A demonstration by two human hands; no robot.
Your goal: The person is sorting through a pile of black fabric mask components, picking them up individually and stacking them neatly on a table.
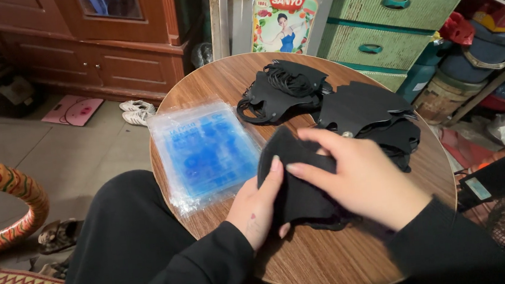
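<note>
Both hands pinch one black fabric mask at the near edge of the round wooden table: the left hand grips its left edge, thumb on top, and the right hand lies closed over its right side. Left of them sits a stack of clear plastic bags (blue-printed). Behind lie two piles of black masks, the other pile further right.

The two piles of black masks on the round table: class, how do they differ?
The far pile shows its looped ear straps bunched on top; the near pile shows flat fabric, straps hidden. The far pile lies apart from the hands; the near pile lies right behind the right hand. Both are black and rest on the wooden table.
</note>
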